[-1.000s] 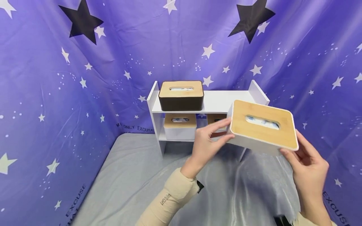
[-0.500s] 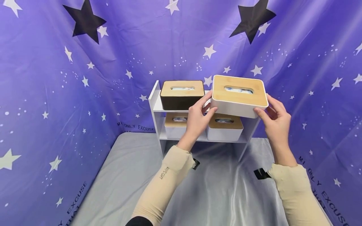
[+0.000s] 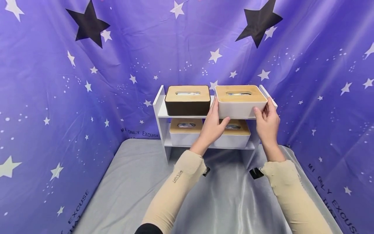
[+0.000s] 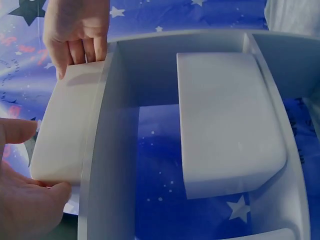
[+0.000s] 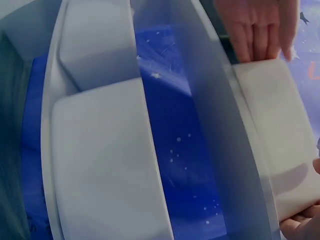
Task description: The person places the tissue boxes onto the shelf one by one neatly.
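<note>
A white tissue box with a bamboo lid (image 3: pixel 241 100) sits on the right half of the top board of a white two-level shelf (image 3: pixel 160 107). My left hand (image 3: pixel 214 122) holds its left end, thumb on the front wall. My right hand (image 3: pixel 264 118) holds its right end. From below, the left wrist view shows the box (image 4: pixel 65 125) partly over the board's front edge, my left hand (image 4: pixel 25 200) near and the right hand (image 4: pixel 77 30) far. The right wrist view shows the box (image 5: pixel 280 135) with my left hand's fingers (image 5: pixel 257 25) on its far end.
A black tissue box with a bamboo lid (image 3: pixel 187 100) stands on the top board's left half, close beside the white one. Two white tissue boxes (image 3: pixel 186 130) (image 3: pixel 233 135) fill the lower board. Grey cloth (image 3: pixel 140 188) covers the table, and purple star fabric walls it in.
Both hands carried the white box from low on the right, up and back. It now sits level on the top board beside the black box.
</note>
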`<state>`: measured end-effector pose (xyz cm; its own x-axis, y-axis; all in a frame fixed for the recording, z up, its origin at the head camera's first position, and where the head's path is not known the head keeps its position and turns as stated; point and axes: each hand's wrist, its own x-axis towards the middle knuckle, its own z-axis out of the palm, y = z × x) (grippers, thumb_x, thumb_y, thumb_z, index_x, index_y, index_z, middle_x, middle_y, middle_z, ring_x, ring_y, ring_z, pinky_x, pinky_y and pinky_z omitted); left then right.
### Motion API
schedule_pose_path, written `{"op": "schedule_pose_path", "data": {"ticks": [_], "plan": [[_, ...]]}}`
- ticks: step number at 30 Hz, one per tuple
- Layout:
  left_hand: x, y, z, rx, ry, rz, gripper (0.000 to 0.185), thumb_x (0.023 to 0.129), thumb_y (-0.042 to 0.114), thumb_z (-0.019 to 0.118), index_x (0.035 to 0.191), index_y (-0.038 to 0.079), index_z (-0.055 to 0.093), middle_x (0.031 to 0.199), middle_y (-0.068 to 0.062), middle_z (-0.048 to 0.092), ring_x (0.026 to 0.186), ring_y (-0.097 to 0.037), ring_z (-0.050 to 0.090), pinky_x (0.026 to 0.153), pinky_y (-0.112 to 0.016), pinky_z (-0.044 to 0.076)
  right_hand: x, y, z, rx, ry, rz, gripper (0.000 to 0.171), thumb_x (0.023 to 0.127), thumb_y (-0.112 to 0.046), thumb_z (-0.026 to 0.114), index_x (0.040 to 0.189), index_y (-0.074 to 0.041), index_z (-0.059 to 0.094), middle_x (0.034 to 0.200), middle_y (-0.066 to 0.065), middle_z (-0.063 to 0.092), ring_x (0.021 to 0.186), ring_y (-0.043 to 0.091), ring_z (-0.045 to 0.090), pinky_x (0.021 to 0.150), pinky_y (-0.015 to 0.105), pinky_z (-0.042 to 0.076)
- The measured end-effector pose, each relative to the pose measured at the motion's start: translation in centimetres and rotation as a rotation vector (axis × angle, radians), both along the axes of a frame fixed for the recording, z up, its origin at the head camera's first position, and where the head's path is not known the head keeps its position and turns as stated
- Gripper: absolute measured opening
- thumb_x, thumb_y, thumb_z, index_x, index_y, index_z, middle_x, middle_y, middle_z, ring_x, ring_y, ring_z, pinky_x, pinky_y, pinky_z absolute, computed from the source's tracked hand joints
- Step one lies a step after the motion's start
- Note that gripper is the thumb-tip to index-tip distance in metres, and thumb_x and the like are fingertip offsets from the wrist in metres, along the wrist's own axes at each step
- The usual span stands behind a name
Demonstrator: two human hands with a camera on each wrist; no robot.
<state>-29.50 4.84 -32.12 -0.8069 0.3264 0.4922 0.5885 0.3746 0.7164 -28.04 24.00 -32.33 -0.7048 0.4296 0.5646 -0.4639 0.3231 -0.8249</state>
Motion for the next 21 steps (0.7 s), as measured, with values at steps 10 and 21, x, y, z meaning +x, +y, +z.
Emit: {"op": "schedule_pose_path", "data": {"ticks": [10, 21], "plan": [[0.1, 1.1, 1.3, -0.146, 0.005, 0.037, 0.089, 0.1, 0.023, 0.059, 0.159, 0.0, -0.003, 0.169, -0.017, 0.002, 0.157, -0.024, 0.008, 0.129, -0.031, 0.013, 1.0, 0.4, 0.0, 0.152, -0.066, -0.006, 0.072, 0.096, -0.005, 0.056, 0.157, 0.002, 0.019, 0.163, 0.019, 0.027, 0.151, 0.024, 0.028, 0.127, 0.035, 0.024], [1.1, -5.0, 0.5, -0.227, 0.562, 0.142, 0.08, 0.096, 0.033, 0.066, 0.158, 0.005, 0.024, 0.167, -0.014, 0.016, 0.155, -0.027, 0.019, 0.129, -0.029, 0.014, 5.3, 2.5, -2.9, 0.37, 0.008, -0.065, 0.075, 0.09, -0.002, 0.068, 0.155, -0.001, 0.03, 0.16, 0.022, 0.032, 0.149, 0.034, 0.031, 0.124, 0.023, 0.027]]}}
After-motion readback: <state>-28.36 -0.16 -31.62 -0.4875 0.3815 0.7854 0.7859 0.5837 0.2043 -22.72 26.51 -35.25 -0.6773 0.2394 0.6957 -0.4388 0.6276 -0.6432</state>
